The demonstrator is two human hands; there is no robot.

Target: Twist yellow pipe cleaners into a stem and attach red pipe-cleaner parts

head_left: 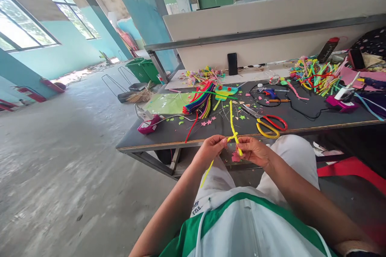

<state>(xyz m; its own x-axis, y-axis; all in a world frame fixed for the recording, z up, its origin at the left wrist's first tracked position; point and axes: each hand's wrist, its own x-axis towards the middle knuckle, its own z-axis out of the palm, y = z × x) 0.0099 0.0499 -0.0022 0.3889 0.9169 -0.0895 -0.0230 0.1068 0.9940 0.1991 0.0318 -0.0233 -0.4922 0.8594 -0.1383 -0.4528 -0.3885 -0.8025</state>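
Both hands are pinched on yellow pipe cleaners point(232, 122) held over my lap, just in front of the dark table's edge point(169, 144). My left hand point(211, 148) grips one strand whose tail hangs down past my wrist. My right hand point(255, 151) holds the crossing point, where another strand sticks up over the table; a small pink piece point(235, 156) sits under its fingers.
On the table lie scissors with red and yellow handles point(268, 122), a bundle of coloured pipe cleaners point(199, 100), a green sheet point(169, 103), two pink glue guns point(149, 124) point(340, 102), a phone point(232, 63) and another pipe cleaner heap point(313, 74). Open concrete floor spreads left.
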